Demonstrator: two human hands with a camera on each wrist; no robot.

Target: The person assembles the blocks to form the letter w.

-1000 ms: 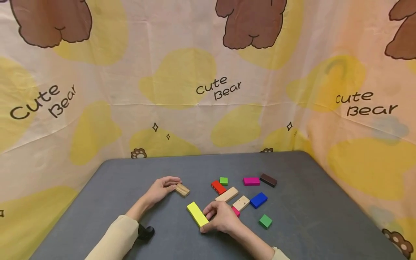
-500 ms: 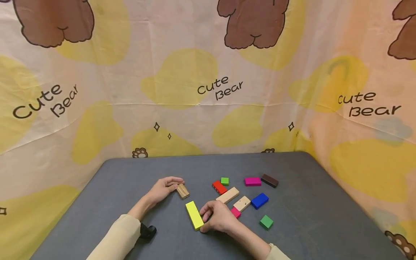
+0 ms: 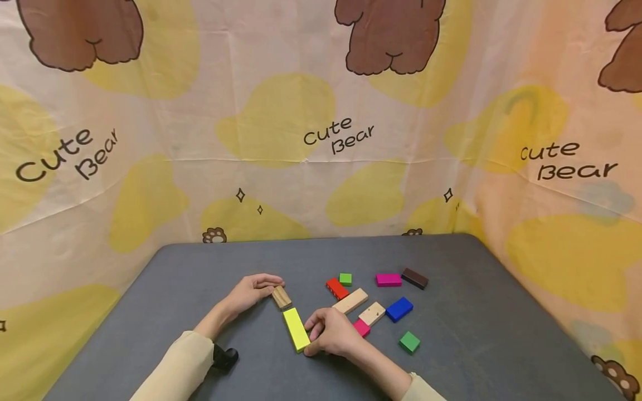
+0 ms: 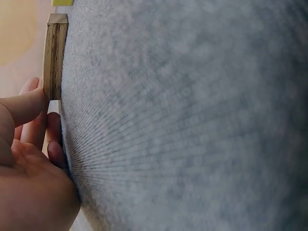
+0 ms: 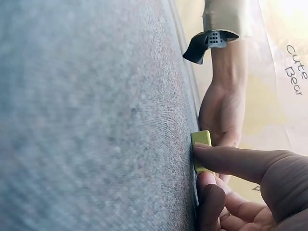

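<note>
A striped wooden block [image 3: 282, 298] lies flat left of the table's middle, held at its far-left end by my left hand [image 3: 249, 295]. In the left wrist view, the thumb presses that block's [image 4: 56, 60] near end and the fingers reach behind it. Just nearer to me lies a long yellow block [image 3: 296, 329], roughly in line with the wooden one and a narrow gap from it. My right hand [image 3: 333, 335] grips the yellow block, thumb on its near end and fingers along its right side. The right wrist view shows the yellow block's [image 5: 201, 138] end under the thumb.
Loose blocks lie to the right on the grey table [image 3: 466, 356]: red [image 3: 336, 288], light green [image 3: 345, 279], long plain wood [image 3: 350, 301], spotted wood [image 3: 372, 314], pink [image 3: 361, 327], magenta [image 3: 388, 279], dark brown [image 3: 414, 278], blue [image 3: 399, 309] and green [image 3: 409, 342]. A printed curtain [image 3: 271, 122] stands behind.
My right hand has slid the yellow block left and slightly away from me, turning it, nearer the wooden block. The wooden block has turned a little under my left hand.
</note>
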